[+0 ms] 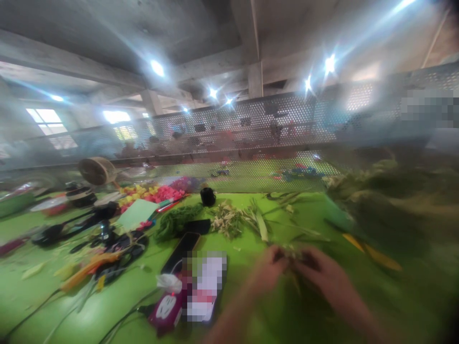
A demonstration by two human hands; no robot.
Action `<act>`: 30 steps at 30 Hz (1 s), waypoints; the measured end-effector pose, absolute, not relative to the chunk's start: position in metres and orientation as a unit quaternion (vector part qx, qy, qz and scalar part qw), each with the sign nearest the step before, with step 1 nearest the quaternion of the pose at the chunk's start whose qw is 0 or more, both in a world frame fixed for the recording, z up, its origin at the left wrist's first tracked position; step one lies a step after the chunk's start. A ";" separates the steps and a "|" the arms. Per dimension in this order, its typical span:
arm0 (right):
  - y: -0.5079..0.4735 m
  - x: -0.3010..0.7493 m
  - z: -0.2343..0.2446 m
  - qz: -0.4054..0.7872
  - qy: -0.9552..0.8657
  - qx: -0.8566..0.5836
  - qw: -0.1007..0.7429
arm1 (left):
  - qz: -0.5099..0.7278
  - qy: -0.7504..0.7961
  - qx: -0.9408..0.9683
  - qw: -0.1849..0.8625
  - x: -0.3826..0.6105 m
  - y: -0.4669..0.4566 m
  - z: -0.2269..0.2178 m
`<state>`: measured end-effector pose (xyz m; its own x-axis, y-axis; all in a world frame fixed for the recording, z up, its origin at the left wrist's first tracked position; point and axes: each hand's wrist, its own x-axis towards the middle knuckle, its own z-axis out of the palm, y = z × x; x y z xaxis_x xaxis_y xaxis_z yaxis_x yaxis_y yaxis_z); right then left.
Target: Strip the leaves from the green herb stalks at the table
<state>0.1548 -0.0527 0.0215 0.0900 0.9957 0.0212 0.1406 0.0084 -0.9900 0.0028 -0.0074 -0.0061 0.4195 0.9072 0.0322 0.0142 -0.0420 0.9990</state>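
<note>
While an orange, gun-shaped tool [91, 270] with a dark cord is laid aside at the left, probably to leave working room, a purple power block with a white socket face [167, 308] is set nearer the middle. Loose, pale, curled strips [226, 220] are heaped beyond it on the glossy green surface [247, 246]. Farther right, a small, pale greenish tuft [291, 252] is pinched by the fingers of the bare left hand [269, 265] and the bare right hand [321, 268], apparently for steadiness; its exact form is blurred. Beside them, a large, dark green mound [394, 196] is piled, presumably within reach.
</note>
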 end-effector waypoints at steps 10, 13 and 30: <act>-0.052 0.158 0.024 0.422 -0.527 -0.568 0.471 | 0.389 0.366 0.594 0.602 0.001 -0.010 -0.001; -0.050 0.159 0.020 0.406 -0.548 -0.558 0.474 | 0.383 0.367 0.595 0.603 0.000 -0.009 -0.002; -0.051 0.157 0.011 0.386 -0.582 -0.586 0.411 | 0.442 0.367 0.524 0.629 0.004 -0.006 -0.010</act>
<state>0.1570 -0.0512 0.0108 0.0239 0.9994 0.0258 0.3644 0.0154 -0.9311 0.0044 -0.0065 -0.0098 0.3410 0.9401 0.0021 -0.1712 0.0599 0.9834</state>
